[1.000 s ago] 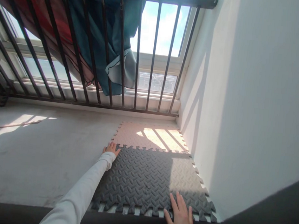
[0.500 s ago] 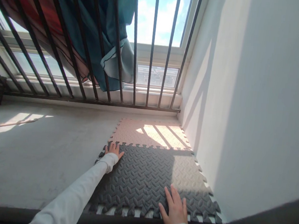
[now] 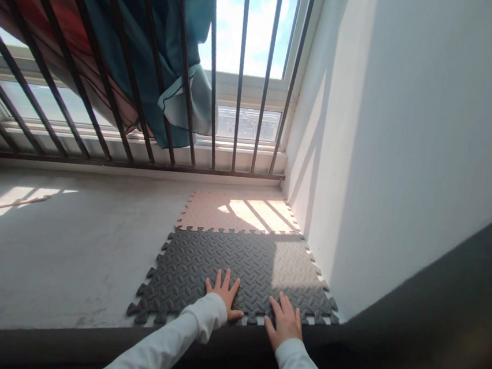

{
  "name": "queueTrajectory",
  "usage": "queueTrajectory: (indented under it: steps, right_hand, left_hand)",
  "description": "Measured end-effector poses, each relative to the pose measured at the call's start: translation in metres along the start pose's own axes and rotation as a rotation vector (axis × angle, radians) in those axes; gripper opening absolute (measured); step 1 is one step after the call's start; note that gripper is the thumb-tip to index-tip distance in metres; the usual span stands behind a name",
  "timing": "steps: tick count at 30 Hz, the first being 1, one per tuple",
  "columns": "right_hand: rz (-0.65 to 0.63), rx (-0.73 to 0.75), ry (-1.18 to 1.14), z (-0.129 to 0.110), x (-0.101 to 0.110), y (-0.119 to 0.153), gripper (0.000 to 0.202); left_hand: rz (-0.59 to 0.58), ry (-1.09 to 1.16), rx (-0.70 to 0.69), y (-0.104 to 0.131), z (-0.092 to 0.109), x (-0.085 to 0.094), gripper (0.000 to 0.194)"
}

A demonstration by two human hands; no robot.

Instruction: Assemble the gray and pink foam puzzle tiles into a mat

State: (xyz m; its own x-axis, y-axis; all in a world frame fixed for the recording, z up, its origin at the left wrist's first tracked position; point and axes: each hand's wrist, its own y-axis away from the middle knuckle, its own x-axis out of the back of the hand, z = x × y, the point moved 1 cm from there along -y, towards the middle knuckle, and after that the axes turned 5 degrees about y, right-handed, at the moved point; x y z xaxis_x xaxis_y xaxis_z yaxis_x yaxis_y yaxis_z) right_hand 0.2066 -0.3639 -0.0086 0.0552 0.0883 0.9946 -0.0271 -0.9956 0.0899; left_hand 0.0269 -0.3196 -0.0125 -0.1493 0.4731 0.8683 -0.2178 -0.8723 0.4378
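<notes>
A black foam puzzle mat tile (image 3: pixel 204 256) with a raised tread pattern lies flat on the ledge, its far edge against a pink foam tile (image 3: pixel 209 210). My left hand (image 3: pixel 223 295) rests on the black tile near its front edge, fingers spread. To its right, my right hand (image 3: pixel 286 319) lies at the same front edge with its fingers stretched out. Neither hand holds anything. Toothed edges run along the black tile's left, front and right sides. Sunlight falls across part of both tiles.
Dark railing bars (image 3: pixel 240 91) stand behind the tiles, with red and teal cloth (image 3: pixel 154 54) hanging behind them. A white wall (image 3: pixel 385 134) rises on the right. Grey floor (image 3: pixel 70 249) lies left, with a thin stick-like thing (image 3: pixel 9 205) on it. A dark edge drops off in front.
My left hand has moved from the black tile's far left corner back to its front edge, beside my right hand. The view has shifted slightly; both tiles still lie joined or touching.
</notes>
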Motion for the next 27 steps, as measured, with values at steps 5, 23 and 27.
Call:
queueTrajectory:
  steps: [5,23,27]
  right_hand:
    - [0.060,0.074,-0.098,0.007,0.002,0.000,0.044]
    - [-0.046,0.127,-0.158,-0.004,0.006,0.012,0.052]
    - [-0.156,0.112,-0.113,-0.013,0.005,0.011,0.051]
  left_hand:
    - [0.024,-0.039,0.041,0.017,0.017,-0.005,0.083]
    - [-0.050,-0.135,0.044,0.016,0.025,0.014,0.098]
    - [0.024,-0.082,0.011,0.000,0.009,0.040,0.055]
